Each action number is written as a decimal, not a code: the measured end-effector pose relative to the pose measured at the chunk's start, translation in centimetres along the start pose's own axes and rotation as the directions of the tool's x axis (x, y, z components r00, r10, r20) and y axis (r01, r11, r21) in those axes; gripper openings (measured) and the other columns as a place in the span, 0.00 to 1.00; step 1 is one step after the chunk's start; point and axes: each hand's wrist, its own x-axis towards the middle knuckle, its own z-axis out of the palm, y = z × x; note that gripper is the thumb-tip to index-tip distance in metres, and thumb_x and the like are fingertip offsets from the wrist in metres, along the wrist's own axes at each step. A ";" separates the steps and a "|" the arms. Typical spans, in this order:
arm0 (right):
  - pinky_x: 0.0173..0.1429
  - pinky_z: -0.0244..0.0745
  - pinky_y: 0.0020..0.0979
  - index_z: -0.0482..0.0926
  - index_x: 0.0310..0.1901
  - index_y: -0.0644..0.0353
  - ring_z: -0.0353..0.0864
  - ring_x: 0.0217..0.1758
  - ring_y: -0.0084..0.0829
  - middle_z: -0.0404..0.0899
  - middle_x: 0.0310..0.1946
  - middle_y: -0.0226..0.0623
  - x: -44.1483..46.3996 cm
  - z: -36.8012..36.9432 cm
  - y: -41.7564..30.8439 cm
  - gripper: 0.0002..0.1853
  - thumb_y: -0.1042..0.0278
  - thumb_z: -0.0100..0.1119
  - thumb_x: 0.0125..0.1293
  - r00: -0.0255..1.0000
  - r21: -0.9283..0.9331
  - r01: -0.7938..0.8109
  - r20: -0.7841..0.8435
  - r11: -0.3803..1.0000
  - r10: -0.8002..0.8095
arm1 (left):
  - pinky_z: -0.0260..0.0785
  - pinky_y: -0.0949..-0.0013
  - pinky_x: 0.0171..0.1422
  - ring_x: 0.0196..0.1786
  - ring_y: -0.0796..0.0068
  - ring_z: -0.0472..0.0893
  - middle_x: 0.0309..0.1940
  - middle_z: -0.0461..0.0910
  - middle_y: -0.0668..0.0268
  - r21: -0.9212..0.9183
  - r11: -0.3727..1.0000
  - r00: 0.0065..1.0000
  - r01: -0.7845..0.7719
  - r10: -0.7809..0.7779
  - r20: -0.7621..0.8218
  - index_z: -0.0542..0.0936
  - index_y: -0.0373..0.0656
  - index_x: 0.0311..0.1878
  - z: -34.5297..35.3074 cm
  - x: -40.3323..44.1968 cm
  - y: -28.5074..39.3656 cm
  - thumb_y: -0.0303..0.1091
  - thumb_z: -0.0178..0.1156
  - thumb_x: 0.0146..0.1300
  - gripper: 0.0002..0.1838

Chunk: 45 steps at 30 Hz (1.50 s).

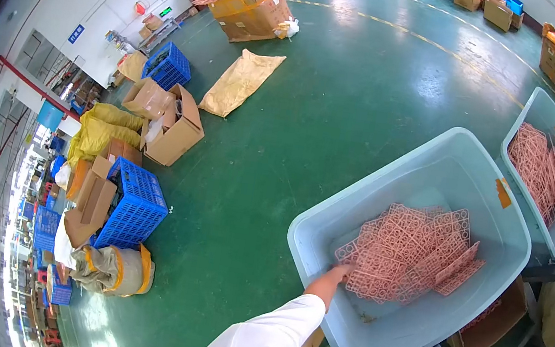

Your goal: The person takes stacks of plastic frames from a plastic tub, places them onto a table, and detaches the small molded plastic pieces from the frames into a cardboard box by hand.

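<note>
A large light-blue plastic tub (376, 177) stands in front of me, with a pile of pink plastic lattice panels (415, 253) on its bottom. My left hand (340, 273) reaches over the tub's near left wall from a white sleeve. Its fingers are closed at the left edge of a lattice panel (374, 274) in the pile; the fingertips are partly hidden. Several panels lie overlapped and tilted against each other on the right side of the heap. My right hand is out of view.
A second blue tub (524, 112) with more pink panels stands at the right. Cardboard boxes (180, 135), blue crates (138, 207) and sacks (109, 270) line the left. Farther back, a carton (254, 14) is heaped with pink pieces near a flattened sack (242, 83) on the green floor.
</note>
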 end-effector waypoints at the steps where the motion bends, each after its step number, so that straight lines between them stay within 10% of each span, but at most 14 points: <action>1: 0.35 0.69 0.37 0.72 0.29 0.63 0.71 0.28 0.32 0.75 0.27 0.37 -0.1 0.4 0.4 0.18 0.56 0.43 0.68 1.000 0.018 -0.021 -0.004 1.000 0.021 | 0.75 0.68 0.34 0.30 0.76 0.80 0.29 0.81 0.69 0.014 1.000 1.000 -0.006 0.006 -0.016 0.78 0.46 0.42 0.6 -0.5 0.4 0.50 0.66 0.54 0.20; 6: 0.36 0.69 0.37 0.72 0.31 0.63 0.71 0.29 0.32 0.74 0.29 0.37 -0.1 2.0 0.9 0.18 0.56 0.43 0.68 0.995 0.072 -0.080 -0.047 0.994 0.083 | 0.76 0.56 0.50 0.46 0.62 0.80 0.48 0.79 0.60 -0.098 0.995 0.958 0.007 0.021 0.287 0.73 0.41 0.55 6.7 -2.3 2.6 0.43 0.70 0.50 0.31; 21: 0.40 0.70 0.35 0.70 0.37 0.63 0.72 0.34 0.32 0.74 0.34 0.38 4.0 6.1 3.1 0.16 0.56 0.42 0.69 0.954 0.214 -0.252 -0.109 0.944 0.279 | 0.77 0.62 0.43 0.47 0.67 0.80 0.49 0.79 0.63 -0.112 0.988 0.965 -0.104 0.073 -0.251 0.76 0.44 0.53 4.1 1.0 -2.9 0.42 0.70 0.50 0.27; 25: 0.40 0.70 0.35 0.69 0.39 0.63 0.72 0.35 0.32 0.74 0.35 0.39 4.5 7.8 3.3 0.16 0.56 0.42 0.69 0.927 0.259 -0.312 -0.129 0.914 0.352 | 0.78 0.63 0.33 0.37 0.67 0.83 0.42 0.81 0.59 -0.026 0.999 0.999 -0.020 0.018 -0.042 0.73 0.40 0.54 3.3 -3.2 0.1 0.39 0.76 0.42 0.35; 28: 0.41 0.70 0.35 0.69 0.40 0.63 0.72 0.36 0.33 0.73 0.36 0.39 5.1 9.1 3.1 0.16 0.56 0.42 0.69 0.908 0.292 -0.342 -0.140 0.893 0.394 | 0.78 0.63 0.33 0.37 0.66 0.83 0.43 0.81 0.57 0.035 0.995 0.978 -0.091 0.096 -0.183 0.74 0.38 0.53 3.1 -1.1 -0.7 0.39 0.76 0.41 0.34; 37: 0.43 0.71 0.34 0.68 0.43 0.63 0.72 0.39 0.33 0.73 0.39 0.40 7.7 13.4 2.1 0.16 0.56 0.41 0.70 0.851 0.399 -0.404 -0.168 0.824 0.498 | 0.76 0.59 0.48 0.47 0.61 0.80 0.45 0.79 0.55 0.035 0.992 0.988 -0.122 0.118 0.094 0.67 0.35 0.58 6.2 -5.5 2.7 0.40 0.76 0.40 0.43; 45: 0.45 0.71 0.33 0.67 0.46 0.62 0.73 0.41 0.33 0.73 0.42 0.40 10.0 16.5 0.1 0.16 0.56 0.41 0.70 0.800 0.487 -0.425 -0.194 0.763 0.568 | 0.75 0.65 0.48 0.46 0.68 0.79 0.47 0.79 0.61 0.258 0.926 0.961 -0.277 0.263 0.088 0.75 0.41 0.54 6.8 -4.6 2.4 0.36 0.74 0.43 0.32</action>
